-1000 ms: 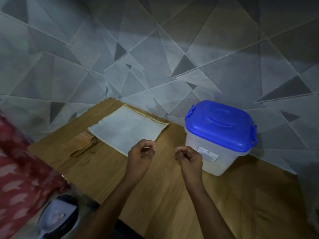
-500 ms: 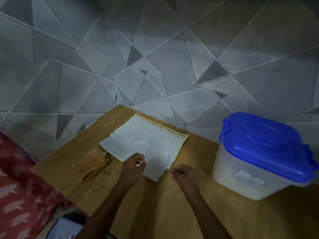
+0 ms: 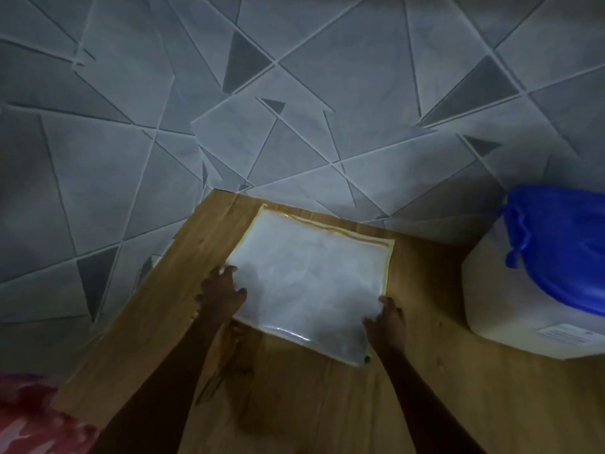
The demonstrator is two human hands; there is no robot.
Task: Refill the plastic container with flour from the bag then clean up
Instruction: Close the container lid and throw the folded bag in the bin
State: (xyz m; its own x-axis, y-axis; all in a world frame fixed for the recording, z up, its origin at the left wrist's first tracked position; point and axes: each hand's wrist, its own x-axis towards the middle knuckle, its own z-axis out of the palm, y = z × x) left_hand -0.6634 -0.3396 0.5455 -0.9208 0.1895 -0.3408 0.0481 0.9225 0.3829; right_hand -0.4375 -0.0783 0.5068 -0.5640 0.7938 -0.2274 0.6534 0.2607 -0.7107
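An empty, flattened white flour bag (image 3: pixel 311 283) with a yellowish seam lies on the wooden table (image 3: pixel 327 404), close to the wall. My left hand (image 3: pixel 221 298) lies on the bag's near left edge, fingers curled over it. My right hand (image 3: pixel 384 319) pinches the near right edge, thumb on top. The plastic container (image 3: pixel 510 309) stands at the right with its blue lid (image 3: pixel 563 250) closed; the frame edge cuts it off.
A grey wall (image 3: pixel 294 109) with a triangle pattern rises right behind the table. A dark brown stain (image 3: pixel 226 371) marks the wood under my left forearm. Red patterned cloth (image 3: pixel 29 417) shows past the table's left edge.
Both hands have reached forward from mid-table to the bag and taken its near edges. The view has shifted left, so the container now sits at the right edge.
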